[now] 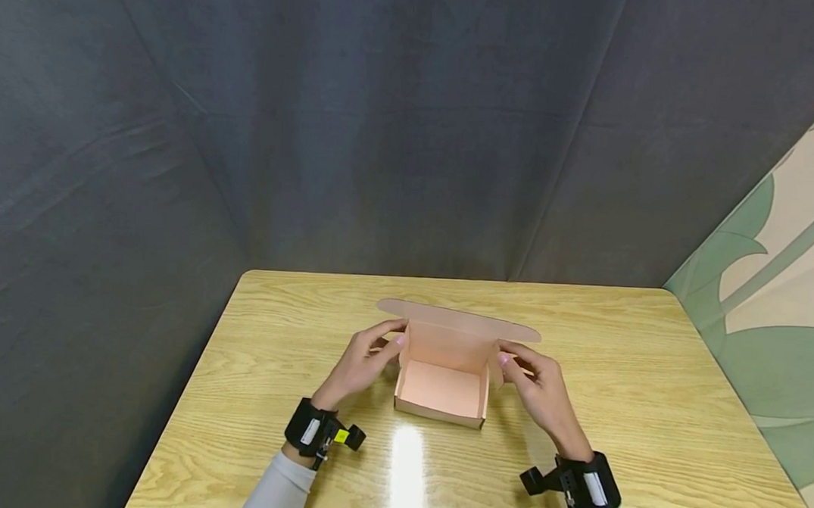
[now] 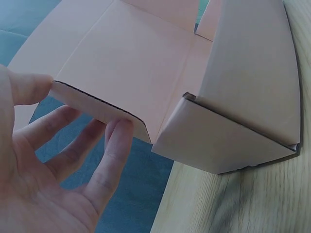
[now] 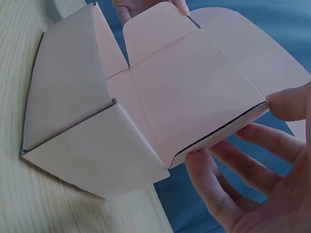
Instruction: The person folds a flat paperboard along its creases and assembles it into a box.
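Note:
A small pinkish cardboard box (image 1: pixel 442 388) stands on the table, its lid (image 1: pixel 449 348) raised at the back and the inside bare. Along the lid's top edge, a long tuck flap (image 1: pixel 462 321) with rounded ends folds outward. My left hand (image 1: pixel 361 362) pinches the lid's left side flap (image 2: pixel 99 108), thumb at its upper corner and fingertips against its outer face. On the other side, my right hand (image 1: pixel 540 389) holds the right side flap (image 3: pixel 221 138) between thumb and fingers in the same way. Both side flaps are bent from the lid panel.
The box rests on a light wood-grain table (image 1: pixel 295 317). A dark grey curtain (image 1: pixel 399 132) hangs behind the table and along its left. To the right is a cloth with a leaf and flower print (image 1: pixel 780 300). Each wrist wears a black camera strap (image 1: pixel 310 430).

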Motion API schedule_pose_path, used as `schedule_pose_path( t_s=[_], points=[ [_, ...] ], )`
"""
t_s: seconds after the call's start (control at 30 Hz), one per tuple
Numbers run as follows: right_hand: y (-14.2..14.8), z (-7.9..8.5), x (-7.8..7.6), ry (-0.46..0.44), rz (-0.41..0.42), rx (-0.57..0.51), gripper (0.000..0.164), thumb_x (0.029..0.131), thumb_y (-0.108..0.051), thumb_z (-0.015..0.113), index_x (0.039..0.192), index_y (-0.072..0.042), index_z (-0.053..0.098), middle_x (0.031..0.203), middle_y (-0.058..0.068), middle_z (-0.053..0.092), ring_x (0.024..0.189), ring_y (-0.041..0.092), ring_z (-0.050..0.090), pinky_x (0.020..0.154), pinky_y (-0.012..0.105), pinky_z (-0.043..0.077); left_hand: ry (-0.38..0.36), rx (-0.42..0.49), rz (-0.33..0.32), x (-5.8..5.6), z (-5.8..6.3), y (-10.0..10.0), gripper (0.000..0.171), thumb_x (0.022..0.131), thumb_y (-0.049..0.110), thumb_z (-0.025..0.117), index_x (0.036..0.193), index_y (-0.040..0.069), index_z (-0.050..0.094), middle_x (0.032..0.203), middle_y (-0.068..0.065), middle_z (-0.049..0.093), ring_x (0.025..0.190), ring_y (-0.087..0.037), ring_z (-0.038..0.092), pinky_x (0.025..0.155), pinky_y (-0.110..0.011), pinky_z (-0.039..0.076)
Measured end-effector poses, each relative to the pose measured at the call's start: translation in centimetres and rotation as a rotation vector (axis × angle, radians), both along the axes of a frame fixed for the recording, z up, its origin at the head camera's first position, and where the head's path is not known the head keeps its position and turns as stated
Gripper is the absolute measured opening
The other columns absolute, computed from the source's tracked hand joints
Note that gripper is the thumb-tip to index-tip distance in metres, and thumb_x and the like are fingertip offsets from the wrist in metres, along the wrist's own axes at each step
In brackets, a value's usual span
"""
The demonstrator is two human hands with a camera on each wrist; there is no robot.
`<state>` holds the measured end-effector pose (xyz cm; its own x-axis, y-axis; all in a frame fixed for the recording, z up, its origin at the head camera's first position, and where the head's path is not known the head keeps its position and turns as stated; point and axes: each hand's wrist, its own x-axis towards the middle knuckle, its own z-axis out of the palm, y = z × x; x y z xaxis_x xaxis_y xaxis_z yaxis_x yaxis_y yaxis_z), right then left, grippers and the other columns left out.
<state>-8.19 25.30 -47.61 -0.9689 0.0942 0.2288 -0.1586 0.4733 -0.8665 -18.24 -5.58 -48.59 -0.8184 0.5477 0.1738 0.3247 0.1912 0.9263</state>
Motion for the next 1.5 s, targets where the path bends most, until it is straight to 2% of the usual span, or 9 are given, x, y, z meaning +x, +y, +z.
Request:
schedule_pose_path(
  t_s=[0.2,0.5,0.77,1.03,1.13,1.23,1.37,1.5],
  points=[
    [-0.2,-0.1,-0.3,0.016,0.007,-0.030,0.033,0.108,-0.012,0.062,0.134,0.007,0.069,0.131,0.029,0.070,0.102,0.001,0.069,0.076,0.024,0.064,-0.035,0.018,-0.001,0.2,0.1,0.1,0.047,0.113,0.022,0.055,0.156,0.004,0.053,0.153,-0.024,0.056,0.106,-0.044,0.072,0.089,-0.060,0.062],
    [-0.5,-0.5,-0.4,0.012,0.001,-0.085,0.030,0.106,-0.008,0.065,0.129,0.010,0.070,0.125,0.029,0.070,0.093,0.013,0.073,0.074,0.042,0.068,-0.012,0.003,0.016,0.2,-0.2,0.2,0.047,0.111,0.019,0.059,0.154,0.003,0.055,0.156,-0.021,0.055,0.116,-0.041,0.072,0.091,-0.047,0.065],
    [-0.7,-0.7,-0.4,0.029,0.007,-0.126,0.029,0.106,-0.006,0.065,0.128,0.011,0.070,0.127,0.029,0.069,0.097,-0.003,0.068,0.075,0.039,0.068,-0.026,0.037,0.019,0.3,-0.4,0.3,0.047,0.110,0.017,0.060,0.154,0.000,0.054,0.156,-0.023,0.055,0.117,-0.042,0.072,0.090,-0.049,0.065],
    [-0.7,-1.0,-0.5,0.038,0.003,-0.132,0.028,0.105,-0.004,0.065,0.127,0.012,0.071,0.128,0.031,0.069,0.102,-0.009,0.065,0.077,0.026,0.066,-0.017,0.050,0.021,0.2,-0.8,0.4,0.043,0.109,0.013,0.062,0.149,-0.001,0.058,0.153,-0.023,0.056,0.119,-0.047,0.069,0.091,-0.042,0.065],
    [-0.7,-1.2,-0.5,0.045,0.009,-0.137,0.029,0.105,-0.003,0.065,0.128,0.012,0.070,0.131,0.032,0.069,0.104,-0.009,0.065,0.078,0.023,0.065,0.002,0.062,0.018,0.2,-1.0,0.5,0.040,0.108,0.012,0.062,0.146,0.001,0.062,0.152,-0.022,0.058,0.120,-0.048,0.068,0.095,-0.042,0.063],
    [-0.6,-1.4,-0.6,0.052,0.013,-0.142,0.029,0.104,-0.002,0.065,0.129,0.013,0.070,0.133,0.032,0.068,0.106,-0.008,0.065,0.078,0.022,0.064,0.040,0.083,0.010,0.1,-1.2,0.5,0.036,0.108,0.009,0.063,0.143,0.002,0.065,0.148,-0.021,0.060,0.122,-0.049,0.067,0.100,-0.048,0.061],
    [-0.6,-1.8,-0.6,0.066,0.019,-0.136,0.028,0.104,-0.001,0.065,0.130,0.007,0.072,0.133,0.028,0.069,0.105,0.001,0.071,0.077,0.022,0.064,0.077,0.114,-0.009,0.1,-1.5,0.5,0.034,0.107,0.006,0.062,0.141,0.001,0.066,0.146,-0.021,0.061,0.126,-0.051,0.063,0.104,-0.055,0.058],
    [-0.5,-2.1,-0.7,0.092,0.052,-0.122,0.029,0.103,0.003,0.064,0.131,0.001,0.074,0.135,0.023,0.070,0.107,0.007,0.073,0.076,0.021,0.064,0.057,0.118,-0.024,0.2,-1.5,0.4,0.036,0.108,0.007,0.062,0.144,0.000,0.064,0.149,-0.019,0.060,0.124,-0.051,0.065,0.102,-0.049,0.060]
  ],
)
